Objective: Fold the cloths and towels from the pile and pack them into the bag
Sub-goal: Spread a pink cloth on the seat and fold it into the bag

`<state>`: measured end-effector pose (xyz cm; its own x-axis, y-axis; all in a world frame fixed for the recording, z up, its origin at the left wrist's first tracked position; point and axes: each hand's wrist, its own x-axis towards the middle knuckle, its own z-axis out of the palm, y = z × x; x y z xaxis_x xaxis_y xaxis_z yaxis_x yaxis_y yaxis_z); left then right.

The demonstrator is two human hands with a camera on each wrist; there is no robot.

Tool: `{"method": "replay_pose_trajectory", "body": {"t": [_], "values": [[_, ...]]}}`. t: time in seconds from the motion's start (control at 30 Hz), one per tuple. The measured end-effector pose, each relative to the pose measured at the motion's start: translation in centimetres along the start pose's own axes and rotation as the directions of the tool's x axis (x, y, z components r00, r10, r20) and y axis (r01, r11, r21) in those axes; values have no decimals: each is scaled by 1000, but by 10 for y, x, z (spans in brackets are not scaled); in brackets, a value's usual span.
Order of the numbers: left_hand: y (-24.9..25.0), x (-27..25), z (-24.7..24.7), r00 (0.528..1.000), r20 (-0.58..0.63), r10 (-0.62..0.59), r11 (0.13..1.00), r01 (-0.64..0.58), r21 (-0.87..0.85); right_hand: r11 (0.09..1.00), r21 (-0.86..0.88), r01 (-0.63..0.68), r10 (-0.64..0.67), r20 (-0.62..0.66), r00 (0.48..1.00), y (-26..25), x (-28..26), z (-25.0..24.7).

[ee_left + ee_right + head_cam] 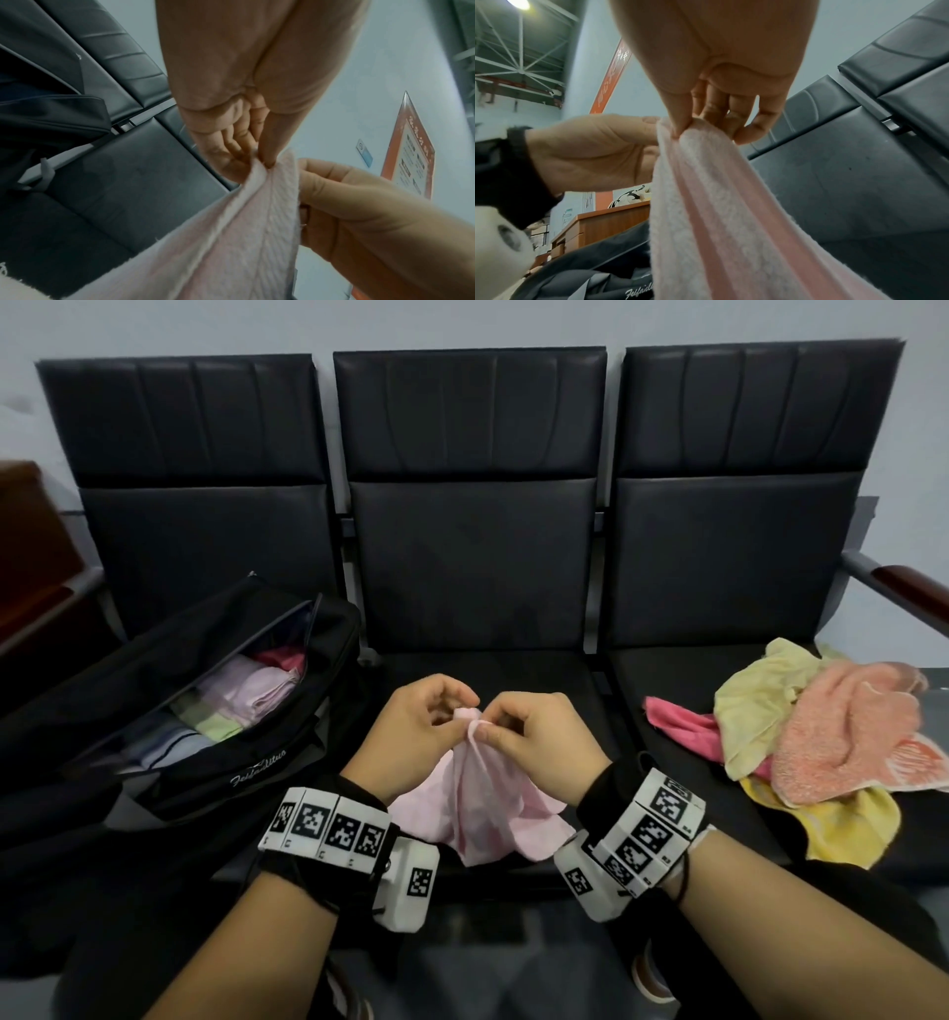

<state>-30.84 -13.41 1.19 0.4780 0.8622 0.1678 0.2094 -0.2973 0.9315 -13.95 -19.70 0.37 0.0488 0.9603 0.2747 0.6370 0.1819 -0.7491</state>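
Note:
A pale pink towel point(482, 803) hangs bunched over the middle seat, held up at its top edge by both hands. My left hand point(426, 721) pinches the edge between thumb and fingers point(267, 160). My right hand point(524, 737) pinches the same edge right beside it point(682, 130). The towel point(718, 203) drapes down toward my wrists. A black bag point(169, 716) lies unzipped on the left seat, with folded cloths point(241, 695) in pink, green and blue packed inside. A pile of cloths point(821, 726) in yellow, peach and hot pink lies on the right seat.
Three black padded seats point(472, 567) stand in a row against a pale wall. A wooden-topped armrest point(909, 593) juts out at far right. A brown wooden desk point(603, 225) stands beyond the bag at left.

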Motion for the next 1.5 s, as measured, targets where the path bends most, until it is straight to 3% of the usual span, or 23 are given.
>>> {"method": "replay_pose_trajectory", "body": {"t": [0.33,0.5,0.63,0.73,0.83,1.07,1.23,1.37,1.5], "values": [[3,-5,-9,997,64,44,992,-51,118,995,-96,-9,1,-79,997,-2,5,7],[1,-3,-11,996,48,79,981,-86,172,996,-87,-10,8,-20,1000,-9,4,6],[-4,-5,-12,991,33,128,950,-132,282,1000,-16,14,-12,102,995,-5,0,0],[-3,-5,-12,979,-67,195,943,-168,288,982,-189,21,21,219,976,14,-3,-3],[4,-3,-16,942,-183,282,934,-226,277,936,-348,-42,153,298,942,42,-9,-1],[16,0,-36,859,-376,347,927,-253,276,846,-528,-72,284,333,899,94,-28,-4],[17,2,-53,816,-459,351,925,-227,303,755,-651,80,190,334,923,109,-33,-11],[12,6,-76,786,-515,343,924,-186,333,778,-612,141,32,262,964,111,-28,-34],[6,7,-97,756,-560,339,920,-144,364,839,-521,155,-135,77,988,94,-13,-66]]}}
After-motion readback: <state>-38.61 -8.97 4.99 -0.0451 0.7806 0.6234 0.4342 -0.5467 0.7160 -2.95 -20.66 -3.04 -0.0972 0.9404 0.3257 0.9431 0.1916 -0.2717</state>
